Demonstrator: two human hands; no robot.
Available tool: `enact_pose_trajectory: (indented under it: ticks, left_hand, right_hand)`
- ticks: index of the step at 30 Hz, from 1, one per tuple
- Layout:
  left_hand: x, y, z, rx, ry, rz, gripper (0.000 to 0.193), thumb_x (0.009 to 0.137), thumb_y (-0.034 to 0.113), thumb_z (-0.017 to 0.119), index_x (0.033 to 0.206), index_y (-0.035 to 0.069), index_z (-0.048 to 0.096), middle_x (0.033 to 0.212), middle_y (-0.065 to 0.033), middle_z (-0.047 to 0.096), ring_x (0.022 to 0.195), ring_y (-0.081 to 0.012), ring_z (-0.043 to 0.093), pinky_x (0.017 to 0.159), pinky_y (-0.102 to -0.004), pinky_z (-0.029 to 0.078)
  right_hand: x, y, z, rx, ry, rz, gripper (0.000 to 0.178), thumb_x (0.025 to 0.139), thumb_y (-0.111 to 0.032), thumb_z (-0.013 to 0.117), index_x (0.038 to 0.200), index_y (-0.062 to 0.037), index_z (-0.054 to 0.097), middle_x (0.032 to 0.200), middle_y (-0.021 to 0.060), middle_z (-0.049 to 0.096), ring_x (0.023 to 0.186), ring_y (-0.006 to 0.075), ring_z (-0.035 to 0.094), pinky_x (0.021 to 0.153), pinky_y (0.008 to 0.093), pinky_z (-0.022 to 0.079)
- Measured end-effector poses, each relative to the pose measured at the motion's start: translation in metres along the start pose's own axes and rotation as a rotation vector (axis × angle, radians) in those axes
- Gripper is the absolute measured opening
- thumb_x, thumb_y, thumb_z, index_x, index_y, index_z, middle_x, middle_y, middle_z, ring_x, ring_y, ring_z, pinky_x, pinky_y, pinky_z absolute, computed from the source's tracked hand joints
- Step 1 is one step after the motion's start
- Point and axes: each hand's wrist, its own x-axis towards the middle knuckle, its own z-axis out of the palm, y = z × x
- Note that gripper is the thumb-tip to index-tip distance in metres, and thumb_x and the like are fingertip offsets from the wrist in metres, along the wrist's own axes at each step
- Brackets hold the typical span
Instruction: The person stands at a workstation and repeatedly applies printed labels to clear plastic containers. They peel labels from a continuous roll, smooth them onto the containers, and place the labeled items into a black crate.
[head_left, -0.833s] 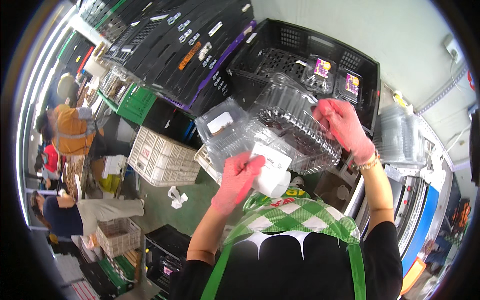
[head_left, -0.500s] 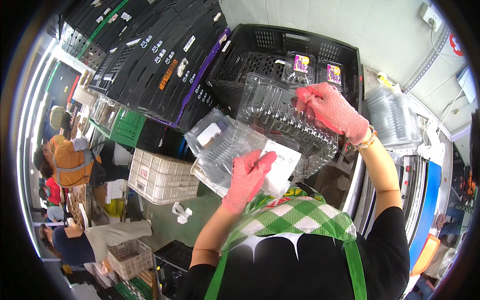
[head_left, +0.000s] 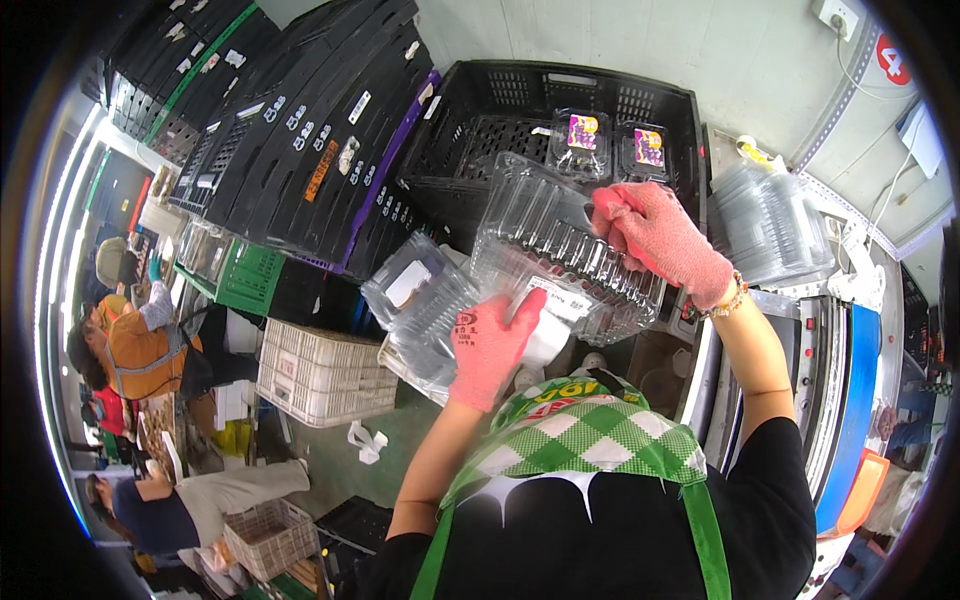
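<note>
A nested stack of clear plastic clamshell boxes (head_left: 565, 235) is between my hands, tilted in front of my apron. My right hand (head_left: 665, 240), in a pink glove, pinches its upper right edge. My left hand (head_left: 490, 345), also gloved in pink, grips the lower left side, its thumb over a white printed paper (head_left: 560, 305). Whether the paper is stuck to the plastic I cannot tell. Past the stack, a black crate (head_left: 470, 110) holds two clear boxes (head_left: 579, 143) with purple and yellow labels. Left of my left hand lie more clear plastic boxes (head_left: 420, 300).
Tall stacks of black crates (head_left: 290, 150) stand at the left, above a white basket (head_left: 325, 375). More nested clear boxes (head_left: 770, 225) are at the right, near a machine with a blue panel (head_left: 850, 400). A person in an orange vest (head_left: 140, 345) works at far left.
Both hands still hold the stack. The white paper has tipped flatter and shows less of its face. My right hand sits slightly lower, and the whole view has shifted a little.
</note>
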Motion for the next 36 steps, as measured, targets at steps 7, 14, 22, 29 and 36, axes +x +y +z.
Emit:
enact_pose_trajectory:
  ticks: [7, 14, 22, 29, 36]
  left_hand:
    - [-0.029, -0.028, 0.008, -0.244, 0.057, 0.174, 0.026, 0.088, 0.020, 0.044, 0.097, 0.002, 0.060, 0.089, -0.0116, 0.062, 0.084, -0.0258, 0.057, 0.075, -0.0342, 0.043]
    - [-0.053, -0.026, -0.009, -0.492, 0.398, 0.271, 0.047, 0.079, -0.009, 0.046, 0.124, -0.001, 0.038, 0.126, -0.0139, 0.042, 0.119, -0.0221, 0.036, 0.098, -0.0327, 0.029]
    - [-0.045, -0.003, -0.022, -0.903, 0.143, 0.134, 0.048, 0.065, -0.006, 0.058, 0.112, -0.001, 0.048, 0.108, -0.0147, 0.052, 0.100, -0.0192, 0.049, 0.090, -0.0293, 0.038]
    - [-0.083, -0.026, -0.011, -1.559, -0.207, 0.150, 0.016, 0.075, 0.007, 0.065, 0.086, 0.004, 0.053, 0.100, -0.0192, 0.052, 0.081, -0.0257, 0.057, 0.078, -0.0389, 0.048]
    - [-0.111, -0.066, -0.023, -1.389, 0.060, 0.069, 0.023, 0.082, 0.025, 0.062, 0.079, 0.003, 0.053, 0.073, -0.0102, 0.057, 0.060, -0.0162, 0.054, 0.058, -0.0268, 0.045]
  right_hand:
    - [-0.046, -0.011, -0.054, -0.084, 0.806, -0.241, 0.024, 0.090, -0.023, 0.046, 0.083, -0.0044, 0.059, 0.066, -0.0017, 0.052, 0.049, 0.0033, 0.040, 0.042, 0.0189, 0.033]
    - [-0.074, 0.011, -0.161, -0.911, 1.615, -0.557, 0.012, 0.086, -0.009, 0.049, 0.094, -0.0061, 0.058, 0.076, 0.0008, 0.063, 0.061, 0.0099, 0.058, 0.051, 0.0245, 0.044]
    - [-0.026, 0.171, -0.210, -1.297, 1.171, 0.383, 0.031, 0.090, -0.040, 0.035, 0.086, -0.0126, 0.050, 0.070, 0.0152, 0.062, 0.067, 0.0342, 0.060, 0.057, 0.0457, 0.046]
    - [-0.002, 0.197, -0.218, -1.257, 0.910, 0.377, 0.032, 0.090, -0.034, 0.032, 0.094, -0.0096, 0.052, 0.093, 0.0146, 0.061, 0.087, 0.0332, 0.057, 0.074, 0.0430, 0.044]
    - [0.011, 0.180, -0.099, -1.337, 1.368, -0.156, 0.034, 0.085, -0.028, 0.050, 0.112, -0.0089, 0.048, 0.101, 0.0152, 0.055, 0.093, 0.0328, 0.052, 0.079, 0.0424, 0.042]
